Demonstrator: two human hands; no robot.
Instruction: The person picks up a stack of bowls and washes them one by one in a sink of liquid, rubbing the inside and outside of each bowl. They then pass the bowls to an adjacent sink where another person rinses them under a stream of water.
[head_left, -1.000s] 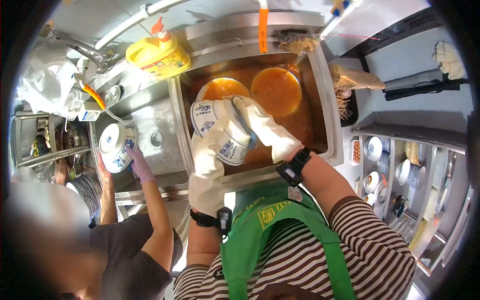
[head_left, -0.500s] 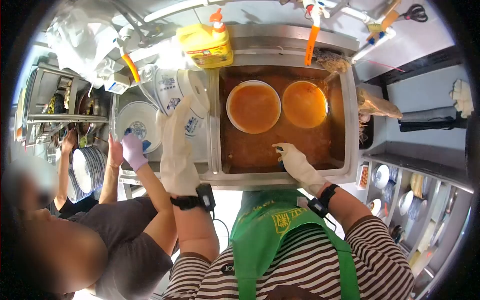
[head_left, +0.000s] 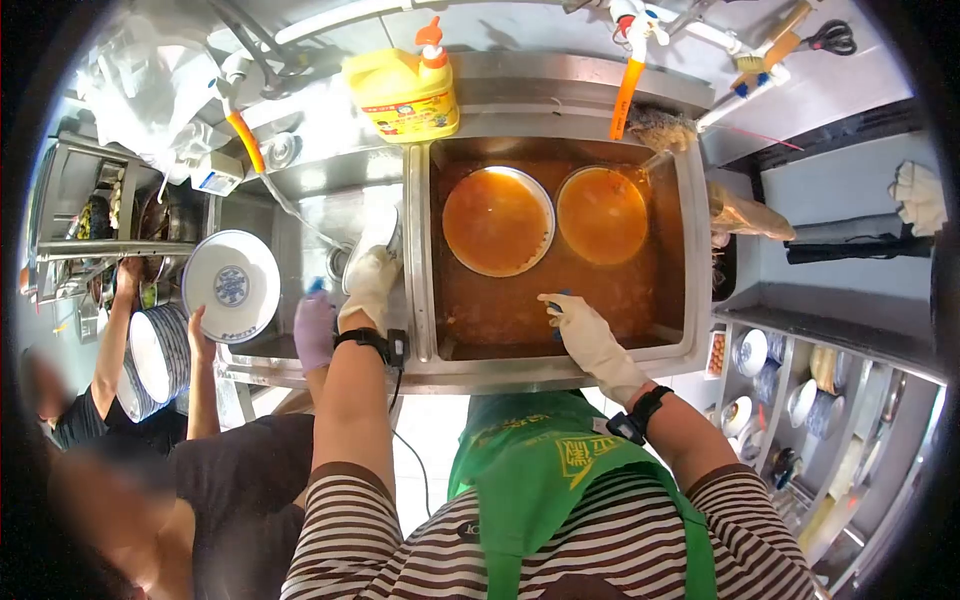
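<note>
My left hand (head_left: 370, 285), in a long white glove, reaches into the left sink (head_left: 300, 225) and is closed at a white bowl (head_left: 390, 232) seen nearly edge-on; its fingertips are mostly hidden. Over the right sink (head_left: 695, 240), my white-gloved right hand (head_left: 585, 328) is curled around something dark blue, of which only small bits show. Brownish-orange water (head_left: 500, 315) fills that sink. Two round bowls, a left one (head_left: 497, 220) and a right one (head_left: 602, 215), sit in it, filled with orange liquid.
A co-worker's bare hand (head_left: 200, 335) holds a white-and-blue bowl (head_left: 232, 285); a purple-gloved hand (head_left: 314, 325) is close to my left wrist. A stack of plates (head_left: 160, 350) is at far left. A yellow detergent jug (head_left: 405, 95) and an orange-tipped tap (head_left: 627, 95) stand behind the sinks.
My left hand has moved down and right in the left sink, and the tilted bowls there are no longer seen. The co-worker has lifted a bowl out to the left. My right hand stays nearly still.
</note>
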